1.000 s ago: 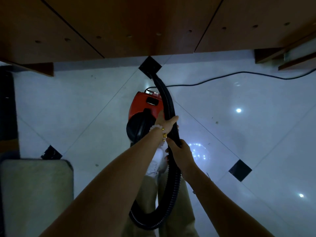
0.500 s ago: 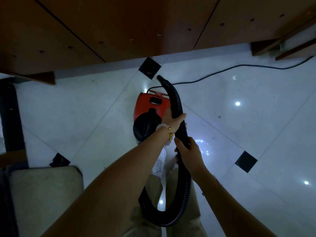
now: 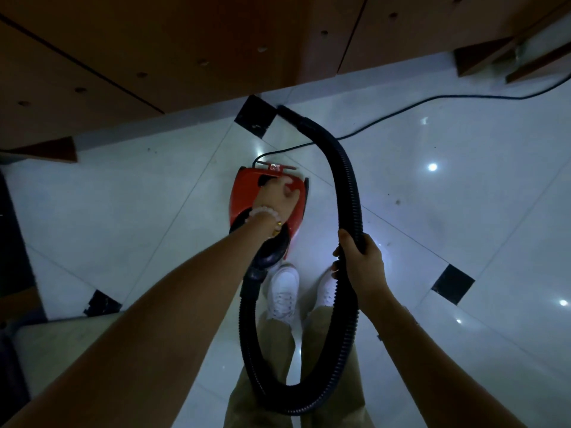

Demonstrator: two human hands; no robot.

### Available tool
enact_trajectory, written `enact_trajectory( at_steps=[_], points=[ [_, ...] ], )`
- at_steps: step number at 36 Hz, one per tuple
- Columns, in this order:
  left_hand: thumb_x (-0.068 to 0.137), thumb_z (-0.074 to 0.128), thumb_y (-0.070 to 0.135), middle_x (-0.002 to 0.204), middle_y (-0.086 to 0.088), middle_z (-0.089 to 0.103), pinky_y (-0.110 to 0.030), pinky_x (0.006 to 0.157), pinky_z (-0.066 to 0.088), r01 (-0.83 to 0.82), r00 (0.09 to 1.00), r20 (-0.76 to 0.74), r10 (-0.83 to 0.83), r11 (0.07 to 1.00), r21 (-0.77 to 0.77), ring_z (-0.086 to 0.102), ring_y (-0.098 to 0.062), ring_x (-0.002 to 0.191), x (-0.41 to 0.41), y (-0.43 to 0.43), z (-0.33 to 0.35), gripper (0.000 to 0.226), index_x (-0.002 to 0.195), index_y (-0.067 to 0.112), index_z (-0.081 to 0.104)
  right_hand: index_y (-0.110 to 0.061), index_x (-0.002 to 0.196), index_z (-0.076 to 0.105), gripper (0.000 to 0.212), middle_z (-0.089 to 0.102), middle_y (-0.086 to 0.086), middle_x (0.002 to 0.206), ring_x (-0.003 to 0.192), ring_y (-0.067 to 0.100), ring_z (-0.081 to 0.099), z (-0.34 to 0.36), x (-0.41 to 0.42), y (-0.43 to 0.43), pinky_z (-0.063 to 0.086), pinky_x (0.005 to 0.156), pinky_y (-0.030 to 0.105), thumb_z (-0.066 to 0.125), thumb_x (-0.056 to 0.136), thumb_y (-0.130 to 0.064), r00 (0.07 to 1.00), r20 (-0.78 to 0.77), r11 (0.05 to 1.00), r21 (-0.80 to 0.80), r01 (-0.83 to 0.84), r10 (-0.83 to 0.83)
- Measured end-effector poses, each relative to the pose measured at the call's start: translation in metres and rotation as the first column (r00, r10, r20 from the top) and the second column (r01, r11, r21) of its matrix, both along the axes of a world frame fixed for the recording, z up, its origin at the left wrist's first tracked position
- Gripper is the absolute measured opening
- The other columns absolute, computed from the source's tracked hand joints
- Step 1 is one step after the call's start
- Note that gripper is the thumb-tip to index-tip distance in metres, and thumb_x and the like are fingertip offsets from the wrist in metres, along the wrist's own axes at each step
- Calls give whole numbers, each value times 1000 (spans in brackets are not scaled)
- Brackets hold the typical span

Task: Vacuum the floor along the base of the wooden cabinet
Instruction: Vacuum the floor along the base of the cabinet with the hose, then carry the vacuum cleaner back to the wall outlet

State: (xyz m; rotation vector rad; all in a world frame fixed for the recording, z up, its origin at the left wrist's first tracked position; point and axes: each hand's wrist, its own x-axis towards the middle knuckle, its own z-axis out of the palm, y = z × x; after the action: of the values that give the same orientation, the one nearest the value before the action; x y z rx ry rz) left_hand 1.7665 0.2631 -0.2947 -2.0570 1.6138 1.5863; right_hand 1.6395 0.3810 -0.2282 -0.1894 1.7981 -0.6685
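Note:
A red vacuum cleaner [image 3: 244, 193] with a black round front stands on the white tiled floor [image 3: 123, 211] just ahead of my feet. My left hand [image 3: 276, 197] is down on its top, fingers curled over the handle area. A black ribbed hose [image 3: 349, 186] loops from the vacuum's front, round past my legs and up to the right. My right hand [image 3: 363, 264] is closed around the hose. The hose's open end [image 3: 285, 111] lies near the base of the wooden cabinet [image 3: 185, 41], beside a black inset tile [image 3: 255, 117].
A black power cord [image 3: 432, 101] runs from the vacuum across the floor to the far right. A cabinet foot [image 3: 52, 149] juts out at left, more wooden furniture [image 3: 494, 57] at upper right. A pale mat [image 3: 77, 350] lies lower left. My white shoes [image 3: 282, 291] stand behind the vacuum.
My left hand has let go of the hose and dropped onto the vacuum's top. My right hand has swung the hose to the right, so its loop is wider.

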Motion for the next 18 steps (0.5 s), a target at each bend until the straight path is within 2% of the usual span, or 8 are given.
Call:
enact_trajectory(
  at_steps=[2,4,6,9,14,18],
  points=[
    [95,49,26,143,-15,47,-39,112,36,187,974,136,-182,982,-23,46,-30,131,16,-6,-13,51,141,8,41,-4,106,54,27,57,7,71,44,11,55,-4,-4,-5,50,45,24,55,93,-28,1000,28,1000,2,-7,7],
    [95,47,31,156,-14,28,-41,119,25,361,908,204,-365,931,62,28,-30,143,27,-11,-26,63,150,8,25,-3,106,54,27,57,7,71,45,12,55,-9,-8,-10,49,45,24,55,93,-27,998,54,1000,-4,-17,18],
    [96,44,38,162,-12,12,-41,122,16,488,824,241,-512,859,156,13,-28,149,34,-14,-39,73,153,7,10,-4,105,54,26,57,7,71,47,13,54,-13,-13,-16,49,46,25,56,93,-27,997,73,1000,-9,-14,14],
    [96,37,48,164,-8,-2,-42,124,5,581,722,279,-632,774,251,-2,-25,151,34,-14,-56,81,153,7,-3,-5,103,53,24,56,7,71,47,14,53,-19,-18,-23,48,46,26,55,93,-26,996,94,1000,-10,10,-9],
    [96,33,49,163,-10,-9,-41,124,2,648,629,282,-725,689,325,-3,-25,151,28,-15,-68,81,153,5,-5,-3,103,54,26,56,7,71,48,14,53,-28,-14,-23,49,46,26,56,93,-27,993,122,1000,16,-1,-1],
    [96,30,48,163,-11,-1,-42,123,4,745,476,331,-815,574,341,6,-26,151,32,-25,-73,76,153,5,2,-3,103,54,26,57,7,71,48,15,54,-31,-7,-22,49,47,27,56,92,-27,993,116,999,35,-13,9]
  ],
)
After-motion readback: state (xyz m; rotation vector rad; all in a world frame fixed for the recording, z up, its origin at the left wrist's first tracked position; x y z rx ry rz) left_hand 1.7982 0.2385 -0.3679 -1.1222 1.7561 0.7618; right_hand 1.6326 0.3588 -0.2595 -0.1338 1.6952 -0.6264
